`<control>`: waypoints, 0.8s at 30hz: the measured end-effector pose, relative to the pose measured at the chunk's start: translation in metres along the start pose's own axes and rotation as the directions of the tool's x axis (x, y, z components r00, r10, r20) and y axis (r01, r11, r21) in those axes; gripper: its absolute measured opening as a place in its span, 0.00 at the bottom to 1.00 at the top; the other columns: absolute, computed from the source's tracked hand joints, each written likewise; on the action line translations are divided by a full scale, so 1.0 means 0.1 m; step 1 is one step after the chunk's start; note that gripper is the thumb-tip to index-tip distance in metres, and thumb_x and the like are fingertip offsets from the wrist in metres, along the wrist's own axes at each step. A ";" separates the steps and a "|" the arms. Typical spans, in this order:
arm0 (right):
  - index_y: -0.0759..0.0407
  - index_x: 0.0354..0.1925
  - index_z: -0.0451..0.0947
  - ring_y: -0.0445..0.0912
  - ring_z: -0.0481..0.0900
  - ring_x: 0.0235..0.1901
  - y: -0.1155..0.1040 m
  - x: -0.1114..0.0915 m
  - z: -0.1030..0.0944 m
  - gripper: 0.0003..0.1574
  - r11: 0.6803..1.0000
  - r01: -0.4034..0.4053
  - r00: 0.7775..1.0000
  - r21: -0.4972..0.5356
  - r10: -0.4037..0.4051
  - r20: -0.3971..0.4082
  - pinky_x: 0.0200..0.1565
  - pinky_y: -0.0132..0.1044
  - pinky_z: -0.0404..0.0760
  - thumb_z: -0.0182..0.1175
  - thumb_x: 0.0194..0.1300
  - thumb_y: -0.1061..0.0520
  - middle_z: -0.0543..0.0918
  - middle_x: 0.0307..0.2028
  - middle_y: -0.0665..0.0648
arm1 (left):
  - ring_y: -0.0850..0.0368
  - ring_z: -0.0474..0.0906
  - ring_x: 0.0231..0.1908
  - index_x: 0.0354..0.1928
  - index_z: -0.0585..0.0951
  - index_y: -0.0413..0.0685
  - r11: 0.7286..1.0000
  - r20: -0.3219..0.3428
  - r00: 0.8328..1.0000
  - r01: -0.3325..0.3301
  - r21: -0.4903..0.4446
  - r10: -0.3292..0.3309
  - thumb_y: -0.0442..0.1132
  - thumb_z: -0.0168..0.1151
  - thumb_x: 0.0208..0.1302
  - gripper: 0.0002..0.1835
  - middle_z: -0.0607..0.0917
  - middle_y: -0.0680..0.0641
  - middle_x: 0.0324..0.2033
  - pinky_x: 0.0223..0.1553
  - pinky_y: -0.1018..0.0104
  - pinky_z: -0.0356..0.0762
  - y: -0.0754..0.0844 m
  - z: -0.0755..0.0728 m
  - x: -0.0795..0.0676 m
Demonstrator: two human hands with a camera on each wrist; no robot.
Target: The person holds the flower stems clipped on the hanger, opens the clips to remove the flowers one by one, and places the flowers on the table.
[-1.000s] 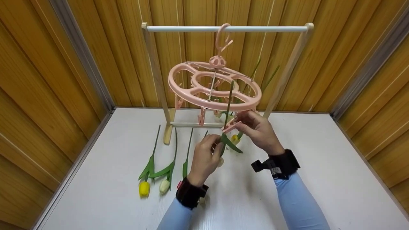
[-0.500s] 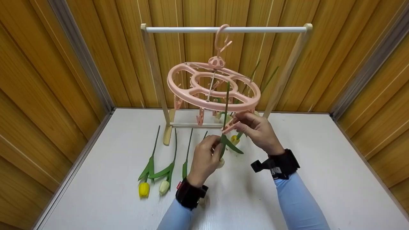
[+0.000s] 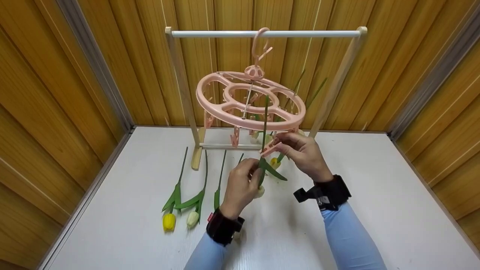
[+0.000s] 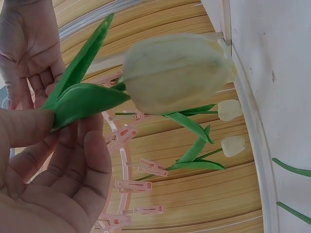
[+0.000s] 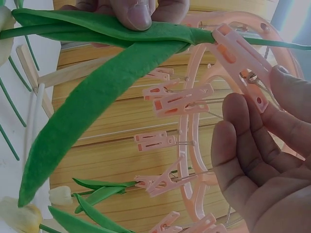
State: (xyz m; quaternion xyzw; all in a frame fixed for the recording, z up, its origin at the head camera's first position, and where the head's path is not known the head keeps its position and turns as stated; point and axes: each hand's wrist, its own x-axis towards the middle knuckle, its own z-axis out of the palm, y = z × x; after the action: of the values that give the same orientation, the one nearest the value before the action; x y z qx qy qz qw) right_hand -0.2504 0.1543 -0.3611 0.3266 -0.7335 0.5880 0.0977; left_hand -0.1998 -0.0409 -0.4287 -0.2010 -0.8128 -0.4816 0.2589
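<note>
My left hand (image 3: 243, 183) pinches a white tulip (image 4: 175, 73) at its green leaves between thumb and fingers. The tulip hangs head down, its stem (image 3: 266, 112) rising in front of the pink round clip hanger (image 3: 247, 122). My right hand (image 3: 305, 155) pinches the handle end of a pink clothespin (image 5: 243, 63) that hangs from the ring. The tip of this clothespin lies across the stem just above the leaves; whether it is clamped I cannot tell. Other white tulips (image 4: 233, 145) hang head down from clothespins behind, and a yellow tulip (image 3: 275, 162) shows below my right hand.
The hanger hooks over the white bar (image 3: 210, 34) of a wooden-legged rack. On the white table (image 3: 123, 240), left of my left hand, lie a yellow tulip (image 3: 169, 222), a white tulip (image 3: 192, 219) and more stems, partly hidden. Wood-look panels (image 3: 45, 112) enclose the table.
The stem's top has swung slightly left, so the stem stands more upright. Both hands keep nearly the same place and the same hold.
</note>
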 end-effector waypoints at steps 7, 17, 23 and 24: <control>0.70 0.50 0.84 0.45 0.87 0.47 0.01 0.00 0.00 0.12 1.000 0.007 1.000 -0.001 -0.007 0.003 0.48 0.34 0.84 0.63 0.69 0.69 0.88 0.44 0.65 | 0.59 0.80 0.32 0.43 0.84 0.41 1.000 0.003 1.000 -0.005 0.002 0.005 0.28 0.63 0.69 0.04 0.85 0.47 0.34 0.32 0.69 0.79 0.00 0.00 0.00; 0.66 0.49 0.86 0.47 0.88 0.45 0.02 0.00 -0.01 0.10 1.000 0.000 1.000 -0.031 0.001 0.004 0.45 0.33 0.83 0.64 0.70 0.66 0.90 0.42 0.61 | 0.59 0.80 0.31 0.42 0.84 0.40 1.000 0.007 1.000 -0.006 -0.005 0.006 0.27 0.63 0.69 0.04 0.84 0.47 0.33 0.31 0.69 0.79 0.00 0.01 0.00; 0.65 0.49 0.86 0.46 0.88 0.46 0.02 0.00 -0.01 0.11 1.000 -0.002 1.000 -0.028 0.002 -0.001 0.45 0.33 0.83 0.64 0.70 0.66 0.90 0.43 0.62 | 0.59 0.80 0.31 0.42 0.84 0.40 1.000 0.011 1.000 -0.011 -0.002 0.011 0.28 0.63 0.69 0.04 0.85 0.47 0.33 0.32 0.69 0.79 0.00 0.00 0.00; 0.66 0.49 0.86 0.47 0.88 0.46 0.02 0.00 -0.02 0.11 1.000 -0.004 1.000 -0.024 0.004 -0.001 0.45 0.33 0.83 0.64 0.70 0.66 0.90 0.43 0.62 | 0.59 0.80 0.32 0.42 0.84 0.40 1.000 0.013 1.000 -0.010 -0.002 0.010 0.28 0.63 0.69 0.04 0.85 0.47 0.33 0.32 0.69 0.79 0.00 0.00 0.00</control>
State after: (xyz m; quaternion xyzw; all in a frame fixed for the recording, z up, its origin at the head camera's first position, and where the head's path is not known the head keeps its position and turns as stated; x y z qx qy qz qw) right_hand -0.2518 0.1561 -0.3625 0.3239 -0.7410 0.5795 0.1008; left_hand -0.1993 -0.0406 -0.4288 -0.2082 -0.8129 -0.4800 0.2558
